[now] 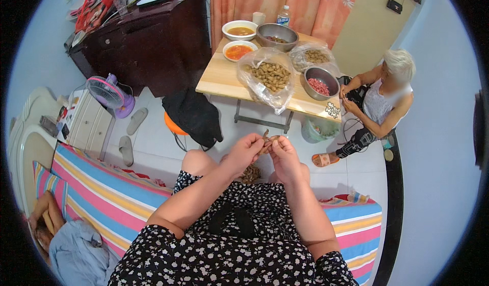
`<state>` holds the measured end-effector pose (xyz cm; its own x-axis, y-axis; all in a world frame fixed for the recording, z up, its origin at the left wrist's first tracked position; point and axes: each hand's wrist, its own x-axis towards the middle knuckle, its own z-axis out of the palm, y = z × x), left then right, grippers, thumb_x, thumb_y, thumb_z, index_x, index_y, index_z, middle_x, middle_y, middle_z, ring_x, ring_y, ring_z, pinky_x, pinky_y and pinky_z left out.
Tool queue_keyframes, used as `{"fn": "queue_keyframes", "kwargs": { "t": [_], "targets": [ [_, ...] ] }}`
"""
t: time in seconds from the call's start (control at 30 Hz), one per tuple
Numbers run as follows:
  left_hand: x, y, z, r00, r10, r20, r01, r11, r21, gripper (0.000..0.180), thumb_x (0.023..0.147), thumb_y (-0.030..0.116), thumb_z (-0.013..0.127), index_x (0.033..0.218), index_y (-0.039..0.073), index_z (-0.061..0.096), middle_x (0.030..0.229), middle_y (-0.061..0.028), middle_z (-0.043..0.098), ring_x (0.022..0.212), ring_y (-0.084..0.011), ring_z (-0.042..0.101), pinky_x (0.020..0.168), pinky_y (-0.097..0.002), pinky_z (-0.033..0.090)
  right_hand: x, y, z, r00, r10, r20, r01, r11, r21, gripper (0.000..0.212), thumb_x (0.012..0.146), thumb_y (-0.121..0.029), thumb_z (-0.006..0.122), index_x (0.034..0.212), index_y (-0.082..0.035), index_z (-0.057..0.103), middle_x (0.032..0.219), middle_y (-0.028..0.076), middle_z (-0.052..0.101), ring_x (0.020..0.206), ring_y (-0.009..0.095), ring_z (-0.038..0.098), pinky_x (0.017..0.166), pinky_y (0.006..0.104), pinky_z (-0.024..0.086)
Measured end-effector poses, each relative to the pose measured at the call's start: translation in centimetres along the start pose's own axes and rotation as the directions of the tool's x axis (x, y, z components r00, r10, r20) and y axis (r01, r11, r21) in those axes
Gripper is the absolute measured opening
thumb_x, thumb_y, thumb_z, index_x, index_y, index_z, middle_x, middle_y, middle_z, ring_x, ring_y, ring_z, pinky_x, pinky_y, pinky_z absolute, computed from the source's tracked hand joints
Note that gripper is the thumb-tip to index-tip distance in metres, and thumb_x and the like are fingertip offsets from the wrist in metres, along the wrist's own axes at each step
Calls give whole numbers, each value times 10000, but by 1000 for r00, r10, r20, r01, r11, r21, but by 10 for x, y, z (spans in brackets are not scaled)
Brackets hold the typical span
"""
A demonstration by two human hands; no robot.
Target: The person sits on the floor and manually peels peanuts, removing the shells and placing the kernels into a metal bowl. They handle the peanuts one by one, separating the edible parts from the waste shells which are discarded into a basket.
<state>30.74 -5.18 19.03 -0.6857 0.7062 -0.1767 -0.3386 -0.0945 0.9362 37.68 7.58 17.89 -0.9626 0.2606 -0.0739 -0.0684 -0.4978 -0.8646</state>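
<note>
In front of my knees, my left hand (246, 150) and my right hand (283, 156) meet, fingertips pinched together. Between them is a brown peanut pod (266, 139); whether it is cracked is too small to tell. Below the hands, between my legs, peanut shells (250, 174) show in part. On the wooden table (216, 85) ahead, a clear plastic bag holds unshelled peanuts (272, 75). To its right stands a metal bowl (332, 91) with pinkish-red peanut kernels. Behind them lies a second bag of peanuts (317, 57).
Also on the table are a larger metal bowl (290, 33), two white bowls of food and a bottle (283, 16). A person (389, 97) sits at right, hands together. Under the table is a bin (311, 133). A stool with black cloth (191, 118) stands left; another person lies on the bed.
</note>
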Motion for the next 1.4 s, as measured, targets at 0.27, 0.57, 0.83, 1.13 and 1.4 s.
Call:
{"fn": "queue_keyframes", "kwargs": {
  "t": [0.27, 0.57, 0.83, 1.13, 1.4],
  "targets": [
    [6, -10, -2, 976, 177, -127, -134, 947, 292, 164, 866, 173, 520, 888, 17, 566, 722, -7, 564, 603, -55, 459, 527, -211, 373, 0, -1, 11, 991, -108, -77, 92, 978, -188, 120, 837, -37, 561, 954, -33, 539, 874, 9, 574, 786, 71, 519, 727, 201, 422],
    [14, -25, -10, 965, 246, -88, -205, 923, 326, 171, 859, 134, 494, 897, -17, 564, 729, -47, 585, 658, -101, 515, 603, -245, 420, 4, 15, 5, 959, -238, -151, 139, 866, -480, 131, 797, -38, 623, 906, 0, 561, 783, 3, 591, 681, 51, 536, 621, 177, 444],
    [9, -46, -22, 962, 265, -66, -186, 815, 549, 209, 843, 189, 520, 935, 5, 560, 755, -102, 608, 660, -166, 554, 615, -289, 432, 12, 52, -30, 980, -135, -146, 55, 889, -455, 99, 817, -44, 591, 900, 11, 583, 799, 29, 610, 703, 80, 569, 673, 197, 479],
    [2, -55, -30, 970, 225, -97, -79, 661, 746, 245, 816, 175, 584, 999, 14, 554, 830, -82, 621, 732, -144, 568, 669, -281, 457, 14, 71, -44, 990, 88, -107, -117, 945, -304, 246, 850, -53, 531, 1073, 50, 527, 962, 94, 591, 841, 144, 584, 764, 239, 493],
    [13, -75, -59, 988, 99, -121, -20, 847, 531, 265, 821, 156, 585, 1052, 28, 561, 832, -32, 618, 735, -97, 546, 654, -260, 452, 6, 51, -19, 959, 198, -201, -268, 862, -430, 556, 834, -194, 591, 1292, -31, 321, 1012, 100, 559, 837, 159, 576, 700, 234, 497]
  ]
}}
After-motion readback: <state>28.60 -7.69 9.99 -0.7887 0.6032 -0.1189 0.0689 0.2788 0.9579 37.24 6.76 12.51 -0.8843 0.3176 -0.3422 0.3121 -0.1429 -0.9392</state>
